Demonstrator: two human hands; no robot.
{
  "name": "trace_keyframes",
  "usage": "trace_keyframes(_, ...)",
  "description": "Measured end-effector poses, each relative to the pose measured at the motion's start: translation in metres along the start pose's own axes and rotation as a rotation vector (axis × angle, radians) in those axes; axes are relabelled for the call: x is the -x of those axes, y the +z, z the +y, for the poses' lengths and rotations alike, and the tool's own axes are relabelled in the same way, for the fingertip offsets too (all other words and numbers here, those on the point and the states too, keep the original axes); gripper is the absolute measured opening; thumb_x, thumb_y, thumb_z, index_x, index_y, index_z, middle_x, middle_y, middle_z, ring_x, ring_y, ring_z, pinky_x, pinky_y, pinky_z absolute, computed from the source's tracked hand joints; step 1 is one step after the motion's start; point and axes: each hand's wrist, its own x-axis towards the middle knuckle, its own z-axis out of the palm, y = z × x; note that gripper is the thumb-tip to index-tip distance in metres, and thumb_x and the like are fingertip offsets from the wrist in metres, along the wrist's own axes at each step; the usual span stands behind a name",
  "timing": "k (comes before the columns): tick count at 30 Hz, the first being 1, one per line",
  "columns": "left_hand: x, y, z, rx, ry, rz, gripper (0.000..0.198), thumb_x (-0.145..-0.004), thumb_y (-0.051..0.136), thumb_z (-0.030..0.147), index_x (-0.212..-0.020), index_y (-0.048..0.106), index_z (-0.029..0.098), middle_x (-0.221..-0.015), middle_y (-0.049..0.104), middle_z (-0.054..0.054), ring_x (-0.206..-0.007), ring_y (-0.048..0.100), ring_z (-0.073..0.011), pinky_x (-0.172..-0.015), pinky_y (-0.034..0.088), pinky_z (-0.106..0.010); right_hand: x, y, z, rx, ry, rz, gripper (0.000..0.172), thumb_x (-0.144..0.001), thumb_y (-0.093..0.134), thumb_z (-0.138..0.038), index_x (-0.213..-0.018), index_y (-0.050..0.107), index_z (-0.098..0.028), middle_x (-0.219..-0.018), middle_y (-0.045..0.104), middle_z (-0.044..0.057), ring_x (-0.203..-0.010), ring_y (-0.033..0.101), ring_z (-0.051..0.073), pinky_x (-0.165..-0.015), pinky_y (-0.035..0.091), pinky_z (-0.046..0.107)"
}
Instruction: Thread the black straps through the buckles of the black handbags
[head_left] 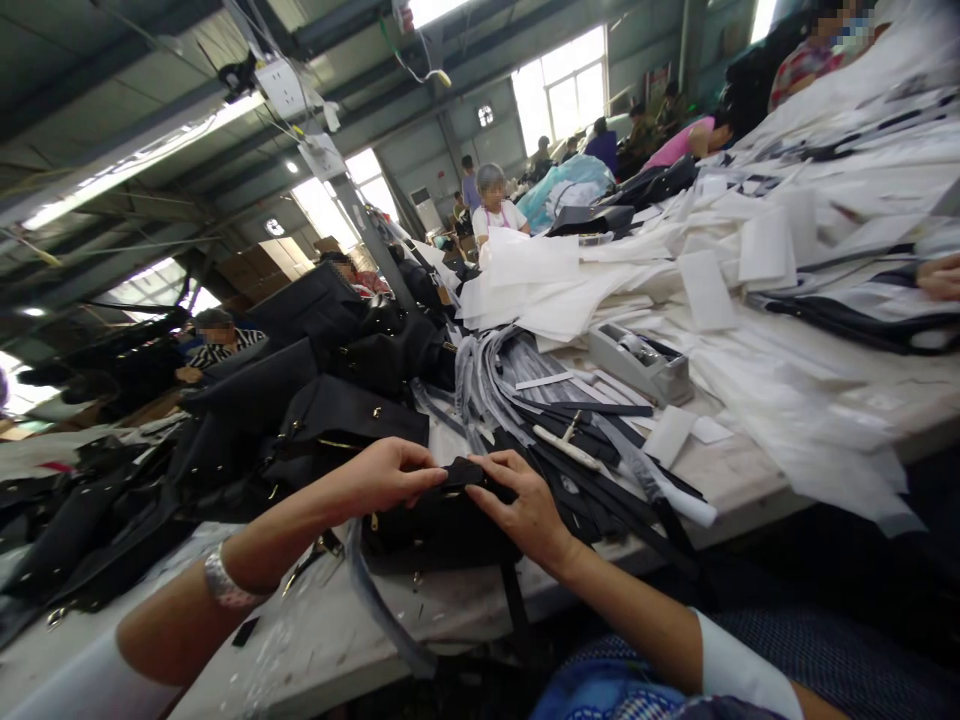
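Both hands pinched a small black tab above a dark handbag at the near edge of a long worktable.

The pale, scuffed table (315,640) ran away from me. A slumped heap of smooth black leather bags (300,400) with brass fittings lay along its left edge, and flat white sheets (540,280) were strewn toward the far right corner. Limp grey straps (487,370) curved down the middle beside a boxy grey tray (637,362). At the near edge sat a soft black handbag (427,535). Just above it was the black tab (461,472), short and flat, its long axis lying along that edge, one end toward each hand. The left hand (390,475) had fingers closed on one end and the right hand (525,510) was clamped on the other.
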Motion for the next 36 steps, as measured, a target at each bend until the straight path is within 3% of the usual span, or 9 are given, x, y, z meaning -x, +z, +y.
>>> trace_keyframes(3,0.004,-0.001,0.011,-0.042,-0.048,-0.002,0.041,-0.085,0.056,0.054,-0.078,0.062,0.015,-0.063,0.063,0.000,-0.046,0.050,-0.0106,-0.041,0.033,-0.019,0.001,0.003,0.002,-0.027,-0.002,0.049,0.032,-0.087,0.071,-0.033,-0.119,0.070,-0.028,-0.107,0.064,0.004,-0.103,0.062,0.019,-0.094,0.049,0.031)
trace_keyframes(8,0.001,-0.005,0.028,-0.245,0.022,-0.010,0.039,-0.083,0.056,0.052,-0.077,0.067,0.014,-0.060,0.062,0.000,-0.054,0.055,-0.0127,-0.048,0.037,-0.020,0.004,0.006,-0.001,-0.024,-0.012,0.101,0.029,-0.084,0.075,-0.031,-0.113,0.072,-0.028,-0.104,0.065,0.004,-0.100,0.062,0.020,-0.092,0.050,0.032)
trace_keyframes(13,-0.004,-0.008,0.048,-0.456,-0.009,-0.019,0.035,-0.080,0.057,0.048,-0.069,0.067,0.016,-0.052,0.058,0.001,-0.049,0.053,-0.0133,-0.044,0.032,-0.021,0.007,0.008,-0.004,-0.014,-0.001,0.132,0.026,-0.081,0.078,-0.032,-0.106,0.073,-0.027,-0.097,0.065,0.002,-0.090,0.064,0.018,-0.081,0.052,0.030)
trace_keyframes(18,-0.011,-0.005,0.068,-0.431,-0.018,-0.111,0.028,-0.077,0.059,0.040,-0.064,0.068,0.016,-0.050,0.057,0.001,-0.047,0.051,-0.0125,-0.045,0.033,-0.021,0.007,0.008,-0.004,0.039,0.004,0.138,0.025,-0.080,0.079,-0.033,-0.103,0.073,-0.027,-0.091,0.063,0.001,-0.085,0.063,0.017,-0.077,0.051,0.029)
trace_keyframes(24,-0.026,-0.003,0.066,-0.372,-0.017,-0.180,0.032,-0.077,0.057,0.040,-0.064,0.072,0.016,-0.045,0.049,0.002,-0.041,0.038,-0.0102,-0.040,0.026,-0.022,0.008,0.005,-0.005,0.056,0.012,0.136,0.024,-0.081,0.078,-0.035,-0.103,0.073,-0.027,-0.091,0.063,0.001,-0.086,0.063,0.018,-0.079,0.051,0.030)
trace_keyframes(27,-0.028,-0.002,0.065,-0.395,-0.001,-0.204,0.029,-0.076,0.057,0.037,-0.061,0.072,0.016,-0.046,0.051,0.002,-0.041,0.039,-0.0112,-0.041,0.027,-0.023,0.009,0.005,-0.006,0.057,-0.003,0.122,0.024,-0.080,0.079,-0.034,-0.102,0.073,-0.027,-0.090,0.062,0.001,-0.086,0.063,0.019,-0.081,0.051,0.030)
trace_keyframes(36,-0.033,0.019,0.065,-0.580,0.154,-0.114,0.025,-0.077,0.057,0.030,-0.057,0.068,0.017,-0.047,0.054,0.002,-0.045,0.044,-0.0122,-0.047,0.026,-0.025,0.009,0.007,-0.007,0.030,0.005,0.124,0.018,-0.082,0.078,-0.027,-0.098,0.072,-0.024,-0.088,0.061,0.002,-0.086,0.061,0.019,-0.080,0.050,0.031)
